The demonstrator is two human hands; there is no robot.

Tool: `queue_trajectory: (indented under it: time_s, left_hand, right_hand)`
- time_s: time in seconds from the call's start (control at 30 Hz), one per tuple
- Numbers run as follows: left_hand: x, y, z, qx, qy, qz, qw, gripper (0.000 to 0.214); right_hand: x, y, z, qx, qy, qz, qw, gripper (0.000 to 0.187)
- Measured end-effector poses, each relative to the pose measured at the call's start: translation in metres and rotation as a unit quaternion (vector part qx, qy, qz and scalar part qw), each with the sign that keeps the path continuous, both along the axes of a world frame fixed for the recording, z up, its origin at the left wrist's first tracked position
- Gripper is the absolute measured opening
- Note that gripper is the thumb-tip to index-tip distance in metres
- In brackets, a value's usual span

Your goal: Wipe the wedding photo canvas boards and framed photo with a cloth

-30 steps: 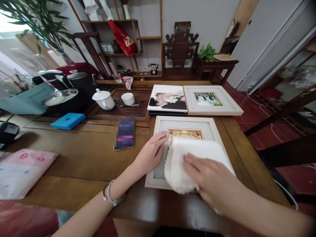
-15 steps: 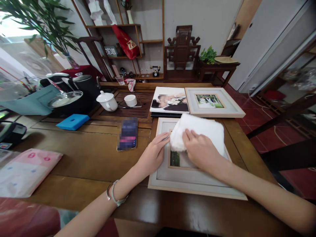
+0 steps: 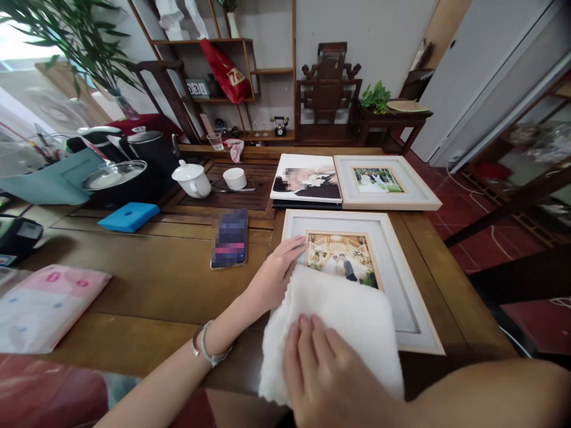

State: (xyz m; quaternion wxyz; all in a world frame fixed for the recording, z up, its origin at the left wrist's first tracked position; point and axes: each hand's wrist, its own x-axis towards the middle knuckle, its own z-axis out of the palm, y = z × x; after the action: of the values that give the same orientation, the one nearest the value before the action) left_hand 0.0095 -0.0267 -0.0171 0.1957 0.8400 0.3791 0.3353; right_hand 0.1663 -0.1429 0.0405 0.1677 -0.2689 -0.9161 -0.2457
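Observation:
A framed photo [image 3: 405, 261] with a pale wooden border and wide white mat lies on the table before me. Its small inner picture shows a couple under warm lights. My left hand [image 3: 279, 270] rests flat on the frame's left side, fingers stretched out near the inner picture. A white cloth [image 3: 343, 297] covers the frame's lower left part and hangs past its near edge. My right hand [image 3: 328, 371] is closed on that cloth, with the fingers bunched into it; the thumb is hidden.
Behind lie a second framed photo [image 3: 419, 184] and a photo panel [image 3: 306, 181]. A phone [image 3: 229, 241] lies to the left, with a blue block [image 3: 129, 217] and a pink-white packet [image 3: 49, 306] farther left. A white lidded cup [image 3: 191, 178] and small white bowl [image 3: 235, 178] stand on the tea tray.
My right hand has drawn the white cloth from the middle of the frame down toward me, uncovering the inner picture. My left hand has stayed at the frame's left side.

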Motion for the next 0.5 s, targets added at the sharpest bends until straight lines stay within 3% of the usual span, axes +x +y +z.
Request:
queue_trajectory:
  time_s: [0.2,0.4,0.5]
  left_hand:
    - [0.007,-0.002,0.007,-0.014,0.036,0.039,0.998,0.040]
    - [0.006,-0.002,0.008,-0.016,0.038,0.038,0.998,0.041]
    - [0.006,-0.002,0.007,-0.013,0.036,0.033,0.999,0.041]
  right_hand:
    - [0.064,0.021,0.009,-0.067,-0.058,-0.113,0.990,0.043]
    - [0.139,0.043,-0.004,-0.118,-0.018,-0.141,0.983,0.069]
    - [0.163,0.074,-0.012,-0.107,0.024,-0.146,0.983,0.062]
